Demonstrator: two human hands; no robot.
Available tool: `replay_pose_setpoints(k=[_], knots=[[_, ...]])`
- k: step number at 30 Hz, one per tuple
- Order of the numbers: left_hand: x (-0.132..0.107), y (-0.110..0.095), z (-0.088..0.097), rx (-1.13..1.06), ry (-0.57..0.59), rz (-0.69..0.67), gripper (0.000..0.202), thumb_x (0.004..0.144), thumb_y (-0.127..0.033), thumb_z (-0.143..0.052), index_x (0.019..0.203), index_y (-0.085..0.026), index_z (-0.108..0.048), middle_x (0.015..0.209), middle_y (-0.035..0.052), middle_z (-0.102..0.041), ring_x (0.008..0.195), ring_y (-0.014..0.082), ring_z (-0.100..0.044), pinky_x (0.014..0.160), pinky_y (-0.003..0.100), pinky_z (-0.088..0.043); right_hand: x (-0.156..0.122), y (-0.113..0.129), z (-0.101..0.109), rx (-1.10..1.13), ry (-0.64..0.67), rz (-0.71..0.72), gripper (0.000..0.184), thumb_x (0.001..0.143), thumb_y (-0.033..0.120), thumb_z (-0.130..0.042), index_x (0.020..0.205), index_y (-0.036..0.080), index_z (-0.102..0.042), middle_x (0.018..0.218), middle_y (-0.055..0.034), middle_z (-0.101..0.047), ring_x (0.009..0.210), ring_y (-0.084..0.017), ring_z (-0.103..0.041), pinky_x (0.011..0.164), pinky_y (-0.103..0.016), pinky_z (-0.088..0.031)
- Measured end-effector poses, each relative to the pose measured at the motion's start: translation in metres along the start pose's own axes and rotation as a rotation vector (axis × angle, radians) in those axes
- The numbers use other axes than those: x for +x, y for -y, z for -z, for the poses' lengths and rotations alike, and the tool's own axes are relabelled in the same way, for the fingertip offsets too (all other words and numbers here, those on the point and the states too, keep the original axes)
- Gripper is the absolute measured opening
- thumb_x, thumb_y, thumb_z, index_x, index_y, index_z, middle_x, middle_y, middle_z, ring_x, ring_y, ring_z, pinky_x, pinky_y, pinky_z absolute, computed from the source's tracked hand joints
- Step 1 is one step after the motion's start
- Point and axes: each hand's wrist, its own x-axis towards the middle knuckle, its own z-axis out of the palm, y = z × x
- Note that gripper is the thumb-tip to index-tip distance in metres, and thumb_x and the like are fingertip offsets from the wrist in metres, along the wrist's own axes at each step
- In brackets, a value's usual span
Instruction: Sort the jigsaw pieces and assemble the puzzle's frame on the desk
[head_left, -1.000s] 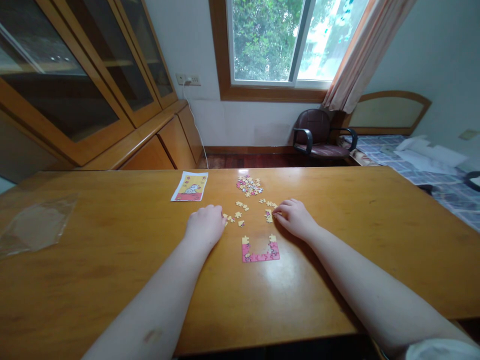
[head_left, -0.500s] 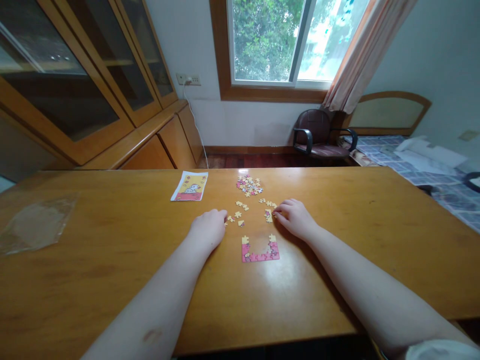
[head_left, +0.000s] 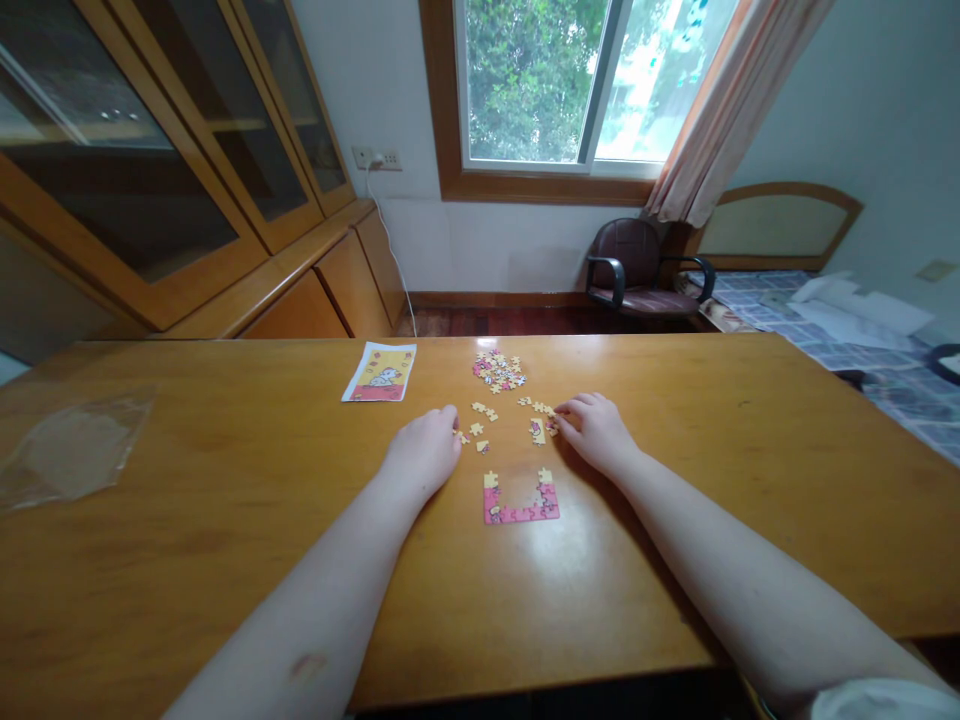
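Observation:
My left hand (head_left: 426, 448) rests on the table with its fingers curled beside a few loose yellow and pink puzzle pieces (head_left: 476, 429). Its fingertips are mostly hidden, and I cannot make out what they hold. My right hand (head_left: 598, 430) lies opposite, thumb and forefinger slightly apart, fingertips at the end of a short row of yellow pieces (head_left: 538, 407). Close by is a small joined yellow section (head_left: 537, 432). Nearer to me lies a U-shaped, partly joined puzzle (head_left: 521, 515), pink along the bottom with yellow upper ends. A heap of mixed pieces (head_left: 499, 372) lies farther back.
A picture card (head_left: 380, 373) with a white animal on yellow and pink lies at the back left of the wooden table (head_left: 247, 480). A clear plastic bag (head_left: 71, 450) is at the far left. Beyond the table stand a chair (head_left: 628, 265) and cabinets (head_left: 285, 285).
Both hands have shifted slightly away from me, the left also a little to the right. A small pink and yellow piece by my right fingertips is now uncovered.

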Motion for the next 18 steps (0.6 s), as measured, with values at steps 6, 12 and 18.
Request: replay_pose_setpoints(k=[6,12,18], knots=[[0.005,-0.014,-0.014,-0.072,-0.153,-0.203,0.016,0.087,-0.027,-0.046,0.095,-0.02,-0.058,0.093,0.0061,-0.064,0.087,0.0216,-0.059,0.075,0.032,-0.044,0.001,0.004,-0.012,-0.11,0.091,0.067,0.054,0.089,0.053,-0.047,0.134,0.025,-0.05,0.143,-0.0128,-0.043,0.132,-0.035,-0.032,0.107,-0.056,-0.02],[0.007,-0.029,-0.027,-0.117,-0.174,-0.395,0.02,0.086,-0.033,-0.052,0.1,-0.021,-0.06,0.099,0.0057,-0.062,0.096,0.0225,-0.055,0.085,0.036,-0.041,0.006,0.016,-0.018,-0.161,0.211,0.009,0.057,0.091,0.06,-0.037,0.141,0.034,-0.04,0.153,-0.0103,-0.026,0.141,-0.037,-0.013,0.108,-0.062,-0.006],[0.009,-0.032,-0.034,-0.114,-0.168,-0.414,0.023,0.085,-0.035,-0.055,0.102,-0.021,-0.061,0.101,0.0063,-0.06,0.097,0.0233,-0.053,0.087,0.038,-0.041,0.007,0.024,-0.014,-0.145,0.264,0.032,0.054,0.091,0.06,-0.034,0.136,0.033,-0.046,0.154,-0.0091,-0.025,0.142,-0.036,-0.01,0.109,-0.062,-0.002]])
